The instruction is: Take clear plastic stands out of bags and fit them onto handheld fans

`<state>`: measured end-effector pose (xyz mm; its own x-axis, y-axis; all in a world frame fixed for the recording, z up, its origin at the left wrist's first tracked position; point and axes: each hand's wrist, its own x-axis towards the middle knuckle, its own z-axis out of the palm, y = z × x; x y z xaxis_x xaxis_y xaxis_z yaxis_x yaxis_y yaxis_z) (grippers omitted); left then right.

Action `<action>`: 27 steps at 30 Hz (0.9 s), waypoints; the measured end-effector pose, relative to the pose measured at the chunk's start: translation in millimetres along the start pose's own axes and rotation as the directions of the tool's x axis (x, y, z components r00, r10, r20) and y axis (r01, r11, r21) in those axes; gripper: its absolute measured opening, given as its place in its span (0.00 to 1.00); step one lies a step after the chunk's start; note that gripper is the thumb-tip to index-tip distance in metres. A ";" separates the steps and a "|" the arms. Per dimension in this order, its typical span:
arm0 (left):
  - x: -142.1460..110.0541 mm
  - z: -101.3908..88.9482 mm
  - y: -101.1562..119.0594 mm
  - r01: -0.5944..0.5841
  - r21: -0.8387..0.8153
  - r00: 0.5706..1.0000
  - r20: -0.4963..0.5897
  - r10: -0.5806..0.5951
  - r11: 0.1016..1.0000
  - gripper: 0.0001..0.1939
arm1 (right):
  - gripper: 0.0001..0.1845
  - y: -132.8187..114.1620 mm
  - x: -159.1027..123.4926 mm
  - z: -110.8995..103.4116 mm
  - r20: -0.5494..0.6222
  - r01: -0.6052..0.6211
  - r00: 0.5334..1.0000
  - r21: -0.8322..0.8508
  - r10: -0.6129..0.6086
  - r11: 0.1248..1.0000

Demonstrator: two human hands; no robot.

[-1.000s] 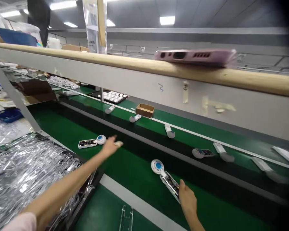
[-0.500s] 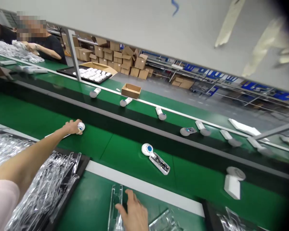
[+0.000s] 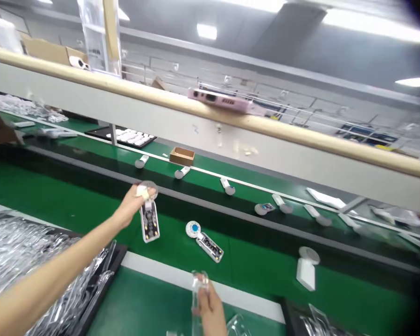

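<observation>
My left hand grips a white device by its round head, above the green belt. The device's open rectangular body hangs down and shows a dark circuit board. In my right hand, near the front edge of the belt, is a clear plastic frame held upright, its lower end cut off by the picture. Between the hands a similar device with a blue dot on its round head lies open on the belt. More clear plastic parts lie beside my right hand.
A black tray heaped with clear plastic parts stands at left, another tray at front right. A white device lies farther right on the belt. Several devices line the far track near a small cardboard box. A shelf rail crosses above.
My left hand has lifted the device off the belt and brought it right. My right hand, open before, has taken hold of the clear plastic frame and raised it. The view has tilted up.
</observation>
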<state>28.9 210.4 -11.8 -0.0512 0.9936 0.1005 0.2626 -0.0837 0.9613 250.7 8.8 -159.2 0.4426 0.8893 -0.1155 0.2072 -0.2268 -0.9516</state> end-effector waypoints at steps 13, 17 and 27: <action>-174.6 123.1 37.7 0.446 -0.363 0.875 0.367 -0.315 0.818 0.30 | 0.25 -70.9 -38.3 -48.1 0.046 0.324 0.879 -0.788 -0.474 0.523; -189.6 129.3 48.8 0.423 -0.344 0.889 0.336 -0.311 0.838 0.29 | 0.25 -65.2 -46.8 -52.5 0.008 0.284 0.886 -0.800 -0.464 0.528; -191.1 131.7 66.4 0.407 -0.487 0.912 0.266 -0.312 0.773 0.31 | 0.33 -65.0 -63.9 -87.8 0.139 0.259 0.962 -0.725 -0.234 0.638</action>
<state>183.1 24.9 -1.0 0.1279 0.9525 -0.2765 -0.2873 0.3025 0.9088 285.6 -68.1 -65.0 0.2565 0.9639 0.0717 0.8794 -0.2020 -0.4311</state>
